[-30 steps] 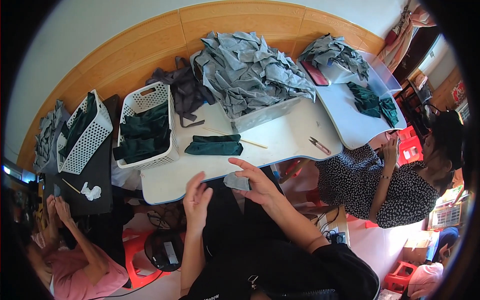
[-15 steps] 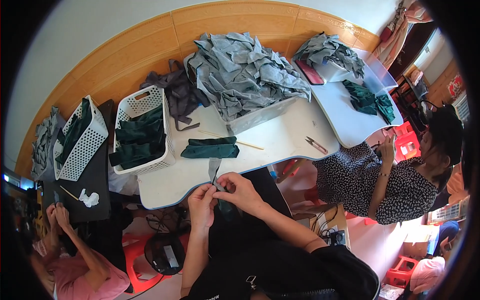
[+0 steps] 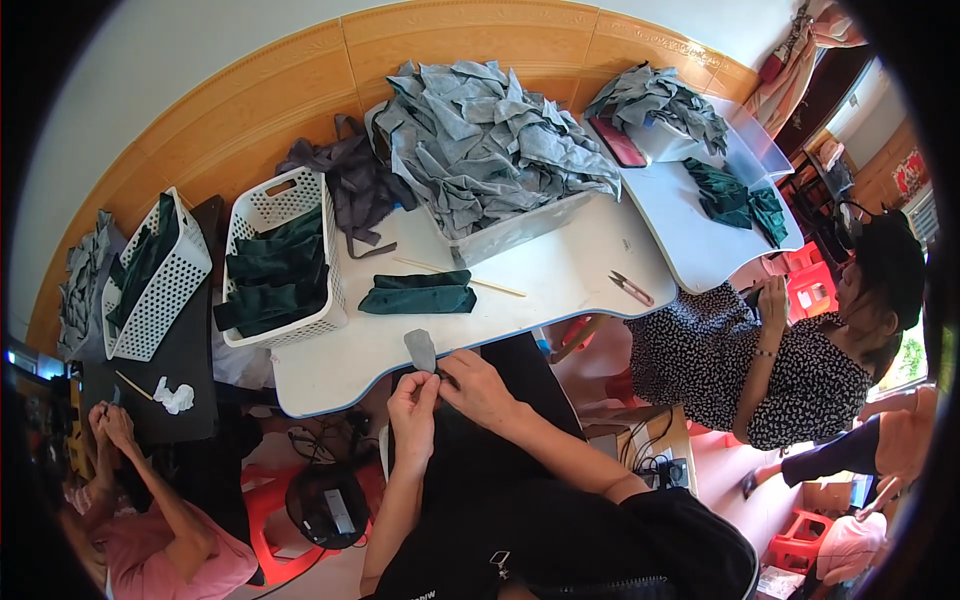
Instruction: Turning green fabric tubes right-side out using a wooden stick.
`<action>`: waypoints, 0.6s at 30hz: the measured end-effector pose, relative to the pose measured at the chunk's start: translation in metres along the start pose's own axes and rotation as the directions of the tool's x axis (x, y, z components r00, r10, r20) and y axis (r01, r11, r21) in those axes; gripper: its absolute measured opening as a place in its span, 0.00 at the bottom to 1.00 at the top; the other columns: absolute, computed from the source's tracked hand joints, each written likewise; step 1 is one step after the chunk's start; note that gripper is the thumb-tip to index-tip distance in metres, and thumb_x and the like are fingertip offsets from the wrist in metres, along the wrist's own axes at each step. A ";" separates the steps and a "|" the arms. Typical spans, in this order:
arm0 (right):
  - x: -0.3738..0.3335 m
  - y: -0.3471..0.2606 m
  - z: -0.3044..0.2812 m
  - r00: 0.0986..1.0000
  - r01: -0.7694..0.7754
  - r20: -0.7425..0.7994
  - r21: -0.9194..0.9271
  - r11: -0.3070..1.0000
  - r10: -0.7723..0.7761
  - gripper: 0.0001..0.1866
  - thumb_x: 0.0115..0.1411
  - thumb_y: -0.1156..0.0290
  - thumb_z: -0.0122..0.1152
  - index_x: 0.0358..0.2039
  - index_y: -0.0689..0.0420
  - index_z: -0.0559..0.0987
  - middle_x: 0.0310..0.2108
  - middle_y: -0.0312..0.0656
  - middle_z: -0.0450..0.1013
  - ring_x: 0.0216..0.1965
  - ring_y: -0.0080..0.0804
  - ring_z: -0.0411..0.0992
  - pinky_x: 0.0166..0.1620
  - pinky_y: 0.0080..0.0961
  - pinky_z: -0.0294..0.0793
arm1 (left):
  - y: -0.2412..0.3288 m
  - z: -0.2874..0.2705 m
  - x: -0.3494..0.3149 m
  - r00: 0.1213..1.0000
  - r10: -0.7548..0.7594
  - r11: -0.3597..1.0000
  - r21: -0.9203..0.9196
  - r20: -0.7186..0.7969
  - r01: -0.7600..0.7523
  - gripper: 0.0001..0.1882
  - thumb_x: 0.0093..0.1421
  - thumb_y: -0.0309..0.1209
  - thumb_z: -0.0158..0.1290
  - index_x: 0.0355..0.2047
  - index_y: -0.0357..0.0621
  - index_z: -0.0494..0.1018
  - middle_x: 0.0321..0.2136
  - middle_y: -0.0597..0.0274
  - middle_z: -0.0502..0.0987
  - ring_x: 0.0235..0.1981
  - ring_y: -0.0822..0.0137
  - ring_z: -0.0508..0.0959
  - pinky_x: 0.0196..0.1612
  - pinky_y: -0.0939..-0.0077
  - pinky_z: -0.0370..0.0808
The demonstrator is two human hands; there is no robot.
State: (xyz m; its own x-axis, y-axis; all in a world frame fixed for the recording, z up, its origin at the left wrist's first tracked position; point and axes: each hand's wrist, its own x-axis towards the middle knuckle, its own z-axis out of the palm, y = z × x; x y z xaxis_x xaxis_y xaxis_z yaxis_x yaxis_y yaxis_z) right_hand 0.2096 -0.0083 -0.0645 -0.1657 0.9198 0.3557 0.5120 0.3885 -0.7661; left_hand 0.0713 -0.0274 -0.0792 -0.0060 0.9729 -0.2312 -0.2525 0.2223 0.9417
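Between both my hands is a small piece of grey cloth (image 3: 421,350), its rounded end sticking up just off the table's front edge. My left hand (image 3: 411,415) pinches its lower part between thumb and fingers. Right beside it, my right hand (image 3: 482,388) closes its fingertips on the same part, and the pinched portion is mostly hidden. Beyond them on the white table (image 3: 560,270) lie dark green velvet pieces (image 3: 418,296), folded flat. A thin wooden stick (image 3: 490,286) rests behind these. Farther right are small thread snips (image 3: 632,290).
A bin (image 3: 520,230) heaped with grey cloth stands at the back, near dark straps (image 3: 352,185). White baskets (image 3: 275,200) of green velvet are at left. Co-workers sit on both sides: one in a patterned dress (image 3: 700,350), another in a pink top (image 3: 180,560).
The cloth in my hands has turned: a narrow strip stood up before, now a wider rounded grey end does. The green part below is no longer visible. Someone walking has appeared at lower right.
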 end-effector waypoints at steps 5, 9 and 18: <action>0.000 0.000 -0.001 0.960 -0.275 0.033 0.305 0.912 0.278 0.09 0.54 0.76 0.60 0.36 0.63 0.78 0.32 0.46 0.72 0.30 0.35 0.73 0.34 0.27 0.72 | 0.012 0.004 0.005 0.968 -0.250 0.880 -0.420 -0.015 0.221 0.09 0.66 0.35 0.51 0.36 0.43 0.72 0.25 0.69 0.73 0.23 0.79 0.70 0.26 0.88 0.66; -0.003 -0.002 -0.003 0.968 -0.250 0.051 0.296 0.922 0.246 0.07 0.55 0.76 0.60 0.34 0.62 0.77 0.30 0.43 0.70 0.29 0.32 0.71 0.33 0.25 0.71 | 0.012 0.006 0.011 0.959 -0.276 0.847 -0.455 0.064 0.274 0.11 0.65 0.38 0.52 0.36 0.44 0.73 0.24 0.69 0.71 0.23 0.78 0.69 0.27 0.88 0.65; -0.004 0.008 0.010 0.944 -0.294 -0.027 0.389 0.873 0.330 0.10 0.54 0.78 0.58 0.39 0.62 0.76 0.36 0.41 0.68 0.36 0.30 0.70 0.40 0.24 0.70 | 0.000 0.017 -0.004 0.944 -0.329 0.943 -0.052 0.004 0.328 0.14 0.66 0.40 0.51 0.31 0.41 0.73 0.26 0.68 0.74 0.25 0.80 0.70 0.25 0.86 0.64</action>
State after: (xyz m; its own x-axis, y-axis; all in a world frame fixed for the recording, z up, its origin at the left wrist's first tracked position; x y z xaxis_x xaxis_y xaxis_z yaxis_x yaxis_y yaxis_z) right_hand 0.2057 -0.0085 -0.0778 0.0348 0.9946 0.0974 0.1680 0.0903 -0.9816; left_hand 0.0874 -0.0305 -0.0737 0.0811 0.8461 -0.5268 -0.2900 0.5257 0.7997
